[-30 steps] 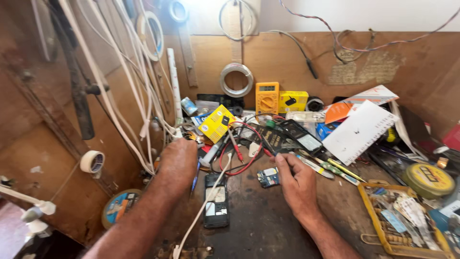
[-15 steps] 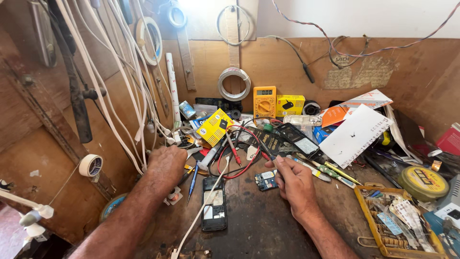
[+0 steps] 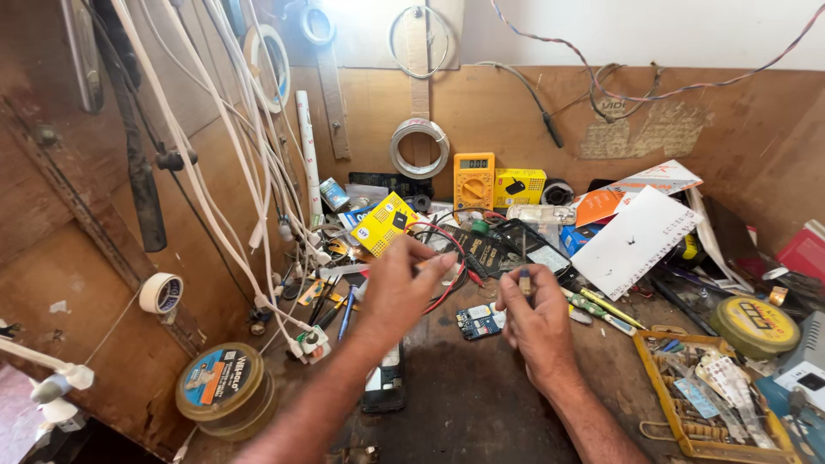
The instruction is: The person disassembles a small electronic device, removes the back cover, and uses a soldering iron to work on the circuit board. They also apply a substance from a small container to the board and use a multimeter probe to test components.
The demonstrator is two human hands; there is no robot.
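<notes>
Both hands hovered above the cluttered tabletop (image 3: 481,412). The right hand (image 3: 537,322) kept a closed grip on a small screwdriver (image 3: 523,273), upright. The left hand (image 3: 397,288) reached forward, fingers loosely apart, empty.

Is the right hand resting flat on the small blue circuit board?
No, the right hand is raised and pinches a thin tool, while the blue circuit board lies uncovered beside it on the bench.

Yellow multimeter (image 3: 473,179) with grey screen upright at back wall; yellow box (image 3: 520,186) just right of it. Tilted yellow packet (image 3: 384,223) left of centre. White card (image 3: 637,241) right. Blue-labelled round tin (image 3: 221,388) front left, yellow-labelled tin (image 3: 756,324) far right.
</notes>
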